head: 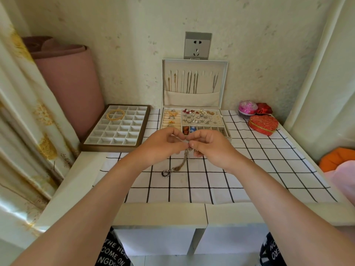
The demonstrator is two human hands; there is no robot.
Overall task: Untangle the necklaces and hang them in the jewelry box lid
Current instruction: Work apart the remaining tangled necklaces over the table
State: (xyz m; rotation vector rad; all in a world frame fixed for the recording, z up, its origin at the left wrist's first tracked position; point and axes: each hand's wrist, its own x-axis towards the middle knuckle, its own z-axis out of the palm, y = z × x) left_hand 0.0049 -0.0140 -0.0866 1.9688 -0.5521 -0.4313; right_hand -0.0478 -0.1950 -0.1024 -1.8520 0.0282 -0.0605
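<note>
My left hand (162, 144) and my right hand (209, 145) meet just above the checked cloth, and both pinch the top of a tangled silver necklace (179, 165). Its chains hang down to the cloth and end in a dark ring pendant (165, 173). Behind the hands stands the open jewelry box (196, 120). Its upright lid (195, 81) carries several thin chains hung on hooks above a fabric pocket.
A brown compartment tray (117, 127) with a gold chain (115, 114) lies at the left. A red heart box (262, 124), a pink round box (247, 108) and a small red box (264, 109) sit at the right. A pink roll leans in the left corner.
</note>
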